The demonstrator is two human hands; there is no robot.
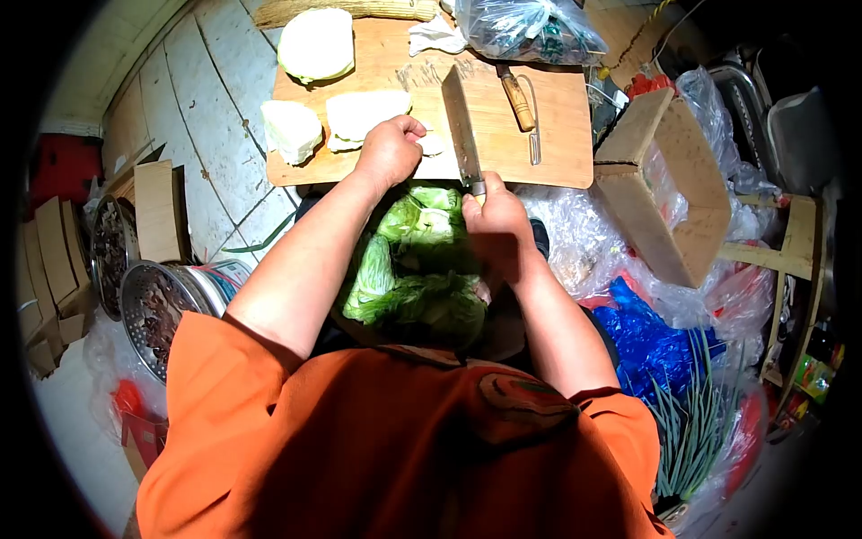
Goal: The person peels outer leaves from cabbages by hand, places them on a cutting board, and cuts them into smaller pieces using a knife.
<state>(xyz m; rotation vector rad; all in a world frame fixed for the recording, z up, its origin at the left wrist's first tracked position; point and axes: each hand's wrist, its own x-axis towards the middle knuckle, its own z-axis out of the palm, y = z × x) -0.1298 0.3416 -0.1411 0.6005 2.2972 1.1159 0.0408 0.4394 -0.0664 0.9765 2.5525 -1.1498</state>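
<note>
A wooden cutting board (561,135) carries pale cabbage pieces: a large one (316,43) at the top left, a wedge (290,131) below it and a cut block (364,112) beside my left hand (391,151). That hand's fingers are curled together over small cabbage bits at the board's near edge; whether they hold any is hidden. My right hand (498,220) is wrapped round the handle of a cleaver (461,126), its blade pointing away from me over the board. Green cabbages (417,220) fill a dark container below the board, between my forearms.
A wooden-handled knife (516,97) and a peeler (535,144) lie on the board, near a plastic bag (530,31). To the right are a cardboard box (664,189), a blue bag (642,337) and green onions (691,422). Metal strainers (148,310) stand at left.
</note>
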